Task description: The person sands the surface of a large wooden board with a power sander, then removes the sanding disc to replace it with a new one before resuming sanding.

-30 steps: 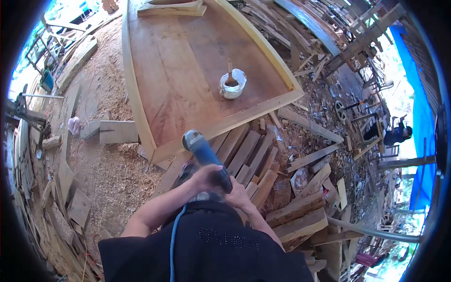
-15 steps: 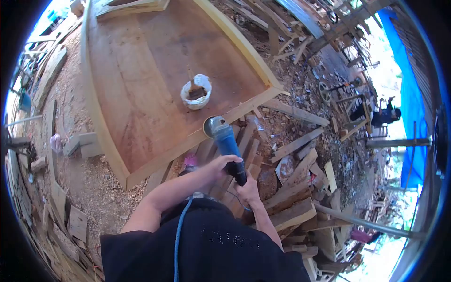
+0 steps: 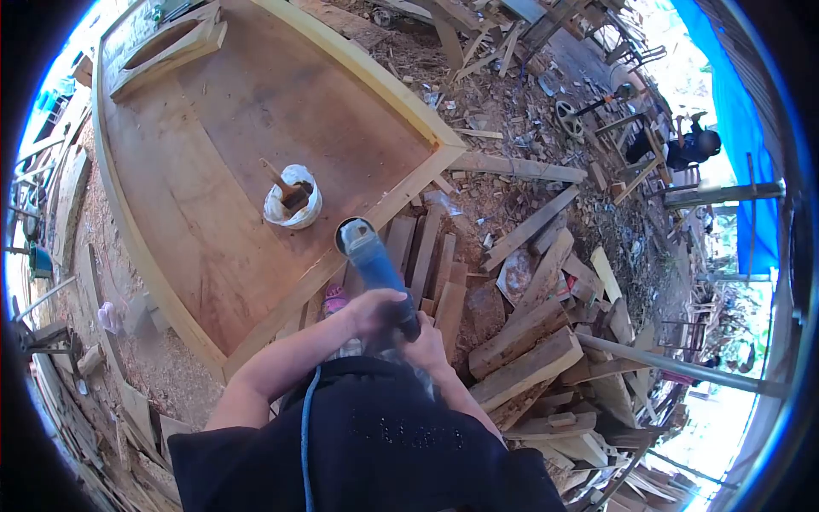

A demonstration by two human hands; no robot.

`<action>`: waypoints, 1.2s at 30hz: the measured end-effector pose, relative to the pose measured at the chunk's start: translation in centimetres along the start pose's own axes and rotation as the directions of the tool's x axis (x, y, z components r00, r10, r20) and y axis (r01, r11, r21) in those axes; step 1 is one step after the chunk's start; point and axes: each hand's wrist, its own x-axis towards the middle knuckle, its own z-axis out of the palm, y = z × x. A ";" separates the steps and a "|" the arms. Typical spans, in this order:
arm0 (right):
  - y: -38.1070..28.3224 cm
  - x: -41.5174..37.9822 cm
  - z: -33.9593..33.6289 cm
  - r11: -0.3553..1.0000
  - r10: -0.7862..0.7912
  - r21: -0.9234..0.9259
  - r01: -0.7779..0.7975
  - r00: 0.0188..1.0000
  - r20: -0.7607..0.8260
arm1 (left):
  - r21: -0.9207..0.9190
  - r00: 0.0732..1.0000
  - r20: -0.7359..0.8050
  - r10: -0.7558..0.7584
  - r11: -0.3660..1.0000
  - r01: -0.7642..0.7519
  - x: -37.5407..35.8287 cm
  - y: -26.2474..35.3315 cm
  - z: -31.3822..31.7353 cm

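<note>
A blue angle grinder (image 3: 376, 263) is held in both hands in front of my body. My left hand (image 3: 375, 313) wraps round the middle of its body. Behind it, my right hand (image 3: 427, 345) grips the dark rear end. The grinder's disc end overlaps the near edge of a large wooden frame (image 3: 291, 297) with a brown panel (image 3: 247, 111) inside. On that panel, just beyond the grinder, stands a white tub (image 3: 312, 207) with a wooden-handled brush (image 3: 278, 178) leaning in it.
Scrap boards (image 3: 533, 367) lie piled at my right, with a metal pipe (image 3: 682, 369) across them. A blue cord (image 3: 309, 435) runs down over my shirt. A person (image 3: 682, 149) is far off at the right. Another wooden piece (image 3: 166, 53) rests on the panel's far end.
The grinder and both hands have shifted a little left and down in view. The frame and tub have also slid left as the view turned. Both hands keep their hold.
</note>
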 end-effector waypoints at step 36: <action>4.7 14.0 -16.9 0.990 -0.053 0.124 0.069 0.991 -0.125 | 0.346 0.967 -0.135 0.217 0.925 -0.159 17.3 8.3 13.4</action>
